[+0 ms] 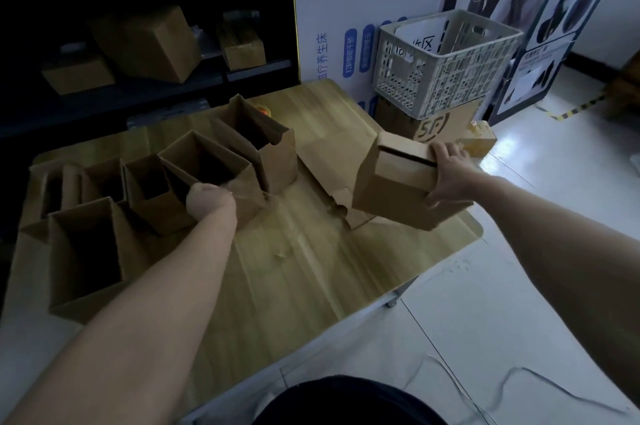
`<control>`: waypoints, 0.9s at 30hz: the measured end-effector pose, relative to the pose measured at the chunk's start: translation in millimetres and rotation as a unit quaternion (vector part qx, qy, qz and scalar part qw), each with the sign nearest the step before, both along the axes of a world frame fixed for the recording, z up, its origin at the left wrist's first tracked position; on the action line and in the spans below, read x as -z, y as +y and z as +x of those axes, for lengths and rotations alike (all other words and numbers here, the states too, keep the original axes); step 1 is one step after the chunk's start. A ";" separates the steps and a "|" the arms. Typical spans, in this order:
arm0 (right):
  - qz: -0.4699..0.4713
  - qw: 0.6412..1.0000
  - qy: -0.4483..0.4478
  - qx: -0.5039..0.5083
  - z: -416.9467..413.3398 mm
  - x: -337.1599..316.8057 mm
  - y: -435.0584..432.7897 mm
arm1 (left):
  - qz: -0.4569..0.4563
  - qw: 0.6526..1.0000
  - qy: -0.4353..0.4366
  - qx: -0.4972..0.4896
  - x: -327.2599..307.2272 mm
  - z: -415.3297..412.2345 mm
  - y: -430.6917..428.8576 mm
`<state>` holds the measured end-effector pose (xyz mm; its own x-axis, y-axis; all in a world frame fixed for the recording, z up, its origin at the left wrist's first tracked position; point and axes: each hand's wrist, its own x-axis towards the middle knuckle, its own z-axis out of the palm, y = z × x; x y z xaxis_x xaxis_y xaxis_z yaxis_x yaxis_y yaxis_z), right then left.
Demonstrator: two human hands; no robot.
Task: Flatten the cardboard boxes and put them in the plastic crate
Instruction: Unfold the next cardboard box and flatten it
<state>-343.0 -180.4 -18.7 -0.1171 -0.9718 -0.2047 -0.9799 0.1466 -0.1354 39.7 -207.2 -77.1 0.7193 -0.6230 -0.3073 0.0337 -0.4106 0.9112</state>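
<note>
My right hand [450,170] grips a closed cardboard box [394,189] above the right side of the wooden table [294,268], fingers over its top edge and thumb underneath. My left hand [209,199] grips the near wall of an open upright cardboard box [211,171] in the middle of the table. Several other open boxes stand to the left, the largest one [86,251] nearest me. A flattened piece of cardboard [332,161] lies on the table under the held box. The white plastic crate [446,57] stands at the back right on a brown box [429,123].
A dark shelf rack [149,43] with more cardboard boxes runs behind the table. A large white printed board [346,9] leans behind the crate. A yellow package [479,140] lies beside the brown box. Pale tiled floor [519,286] lies to the right, with yellow-black tape.
</note>
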 end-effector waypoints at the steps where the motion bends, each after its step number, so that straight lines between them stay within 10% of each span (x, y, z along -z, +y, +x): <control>1: -0.004 1.000 0.019 0.003 -1.2 -1.9 -1.7 | 0.017 0.998 -0.056 0.019 -4.0 -4.9 5.6; 11: -0.083 0.996 0.012 -0.031 35.5 6.8 -13.4 | -0.040 0.871 -0.358 0.333 45.1 -39.4 29.3; 27: -0.110 0.991 -0.040 -0.063 41.6 17.8 -11.5 | 0.210 0.706 -0.315 0.599 111.4 -83.0 53.9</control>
